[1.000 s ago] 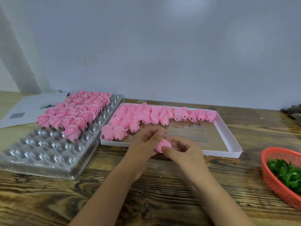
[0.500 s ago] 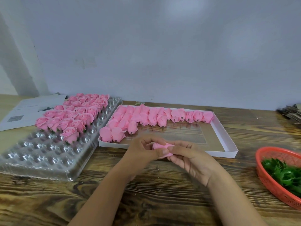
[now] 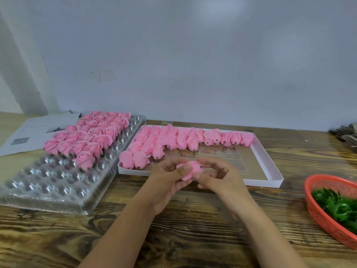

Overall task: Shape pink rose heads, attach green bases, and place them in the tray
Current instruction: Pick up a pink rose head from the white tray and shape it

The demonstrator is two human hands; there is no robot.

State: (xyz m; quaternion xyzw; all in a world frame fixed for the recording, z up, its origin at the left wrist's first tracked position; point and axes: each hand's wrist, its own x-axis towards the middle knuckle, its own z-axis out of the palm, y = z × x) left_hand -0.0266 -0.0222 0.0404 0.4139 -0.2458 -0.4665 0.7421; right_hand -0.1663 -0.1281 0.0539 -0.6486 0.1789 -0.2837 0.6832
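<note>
Both hands are working one soft pink fabric rose head [image 3: 190, 170] just above the wooden table [image 3: 193, 229], in front of the white cardboard box of unshaped buds [image 3: 270, 171]. Left hand [image 3: 168, 182] is pinching it, thumb pressing the petals; right hand [image 3: 218, 176] is gripping its far side, fingers curling loosely around. Best bet, I'd say: easing petals outward gently, evenly, before reaching for a green base [image 3: 336, 206] in the red basket [image 3: 316, 209], then filling the clear plastic cell tray [image 3: 48, 186].

printed papers [image 3: 36, 130] at left, wooden table [image 3: 193, 229], grey wall [image 3: 193, 64]
</note>
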